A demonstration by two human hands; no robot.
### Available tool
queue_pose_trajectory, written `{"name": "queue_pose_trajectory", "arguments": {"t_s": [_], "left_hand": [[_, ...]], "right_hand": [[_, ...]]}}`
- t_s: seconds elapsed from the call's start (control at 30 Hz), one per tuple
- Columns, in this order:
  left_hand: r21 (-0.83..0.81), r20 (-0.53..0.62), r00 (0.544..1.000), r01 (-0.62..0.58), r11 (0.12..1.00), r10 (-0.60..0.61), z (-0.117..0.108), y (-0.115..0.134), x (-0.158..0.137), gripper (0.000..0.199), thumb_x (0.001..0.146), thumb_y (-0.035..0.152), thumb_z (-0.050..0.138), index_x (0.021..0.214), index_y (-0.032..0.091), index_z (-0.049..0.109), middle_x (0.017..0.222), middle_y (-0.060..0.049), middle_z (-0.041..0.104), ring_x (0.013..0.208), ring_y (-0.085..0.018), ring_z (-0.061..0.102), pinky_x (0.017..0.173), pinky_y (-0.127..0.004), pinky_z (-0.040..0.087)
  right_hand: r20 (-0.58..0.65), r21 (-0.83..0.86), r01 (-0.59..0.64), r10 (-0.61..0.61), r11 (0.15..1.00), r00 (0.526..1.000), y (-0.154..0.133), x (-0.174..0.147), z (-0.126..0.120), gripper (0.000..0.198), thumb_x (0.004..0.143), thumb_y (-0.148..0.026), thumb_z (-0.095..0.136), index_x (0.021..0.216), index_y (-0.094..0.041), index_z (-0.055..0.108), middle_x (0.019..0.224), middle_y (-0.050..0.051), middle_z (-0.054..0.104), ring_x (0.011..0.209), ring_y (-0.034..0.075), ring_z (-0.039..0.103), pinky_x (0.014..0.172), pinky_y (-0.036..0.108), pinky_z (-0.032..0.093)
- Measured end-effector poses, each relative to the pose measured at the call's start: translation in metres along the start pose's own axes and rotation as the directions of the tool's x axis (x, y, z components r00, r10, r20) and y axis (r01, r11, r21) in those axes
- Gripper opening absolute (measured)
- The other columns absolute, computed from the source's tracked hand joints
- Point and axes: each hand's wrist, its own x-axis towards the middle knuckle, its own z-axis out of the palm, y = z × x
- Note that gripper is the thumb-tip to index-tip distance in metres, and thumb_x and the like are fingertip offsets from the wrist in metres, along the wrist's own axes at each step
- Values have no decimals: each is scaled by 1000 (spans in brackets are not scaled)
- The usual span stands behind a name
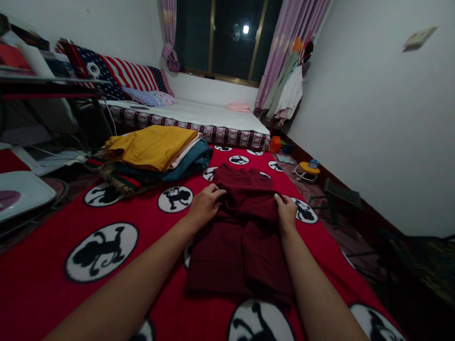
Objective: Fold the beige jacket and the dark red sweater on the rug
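Note:
A dark maroon garment lies partly folded on a red blanket patterned with black monkey figures in white circles. Its exact kind is hard to make out. My left hand pinches the garment's left edge, about halfway up. At the opposite edge my right hand grips the cloth between thumb and fingers. Between the two hands the fabric bunches into a raised crosswise fold. Beyond my left hand sits a pile of folded clothes, with a yellow garment on top and a teal one beneath it.
A second bed with a white top stands under the window. At left are a cluttered desk and a white chair seat. Right of the blanket stand a small orange stool and a dark folding stool near the wall.

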Motion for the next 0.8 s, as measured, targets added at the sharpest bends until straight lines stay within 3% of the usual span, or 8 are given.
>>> {"name": "queue_pose_trajectory", "arguments": {"t_s": [0.13, 0.2, 0.3, 0.37, 0.43, 0.57, 0.7, 0.8], "left_hand": [[54, -36, 999, 39, 998, -37, 5, -4, 3, 22, 81, 20, 63, 102, 23, 69, 105, -6, 59, 94, -21, 59, 72, -29, 49], [45, -50, 998, 35, 998, -33, 7, -4, 4, 13, 82, 20, 62, 92, 22, 71, 104, -6, 59, 97, -21, 58, 74, -29, 49], [33, -66, 998, 20, 999, -17, 9, -2, 2, 11, 84, 17, 60, 85, 22, 70, 104, -6, 59, 98, -21, 57, 79, -30, 49], [24, -79, 997, 15, 1000, -14, 9, 1, 0, 12, 85, 17, 59, 86, 21, 70, 105, -6, 59, 98, -20, 56, 80, -30, 48], [33, -100, 995, 12, 999, -8, 7, 3, -3, 11, 86, 17, 58, 86, 21, 69, 105, -6, 58, 98, -20, 55, 79, -30, 48], [83, -117, 993, -6, 997, 16, 3, 8, -10, 12, 88, 19, 56, 85, 21, 68, 96, -5, 57, 91, -20, 53, 75, -30, 46], [101, -114, 993, -27, 994, 39, 0, 14, -13, 12, 88, 18, 55, 84, 20, 66, 94, -6, 57, 91, -21, 52, 77, -33, 45], [92, -127, 988, -73, 993, 84, -3, 18, -13, 10, 86, 16, 54, 85, 20, 63, 100, -7, 59, 96, -22, 52, 82, -35, 45]], "right_hand": [[41, -47, -1, 3, 999, 999, -10, -5, -4, 41, 62, -57, 64, 71, -17, 64, 67, 4, 65, 68, 21, 59, 69, 35, 47], [26, -203, 153, -151, 967, 988, -23, -10, -4, 37, 70, -55, 60, 72, -18, 64, 74, 6, 66, 76, 24, 59, 76, 37, 46], [30, -367, 466, -491, 805, 871, -51, -14, 9, 27, 81, -43, 56, 86, -19, 66, 93, 10, 67, 94, 25, 58, 91, 40, 41], [114, -319, 580, -577, 750, 809, -67, -14, 29, 20, 85, -34, 53, 89, -19, 66, 95, 9, 67, 94, 23, 59, 91, 38, 42], [285, -253, 596, -530, 762, 798, -77, -11, 54, 15, 84, -25, 53, 88, -19, 67, 90, 6, 69, 87, 20, 62, 85, 34, 46], [573, -367, 469, -202, 804, 794, -75, -5, 102, 22, 73, -18, 67, 95, -19, 68, 90, 5, 71, 82, 19, 66, 78, 32, 49], [600, -472, 448, -96, 759, 794, -67, -3, 124, 25, 61, -23, 79, 84, -21, 70, 84, 5, 72, 82, 23, 67, 76, 33, 49], [557, -476, 458, -145, 751, 817, -69, 4, 128, 7, 70, -21, 67, 76, -21, 70, 82, 5, 72, 83, 23, 67, 79, 34, 49]]}}
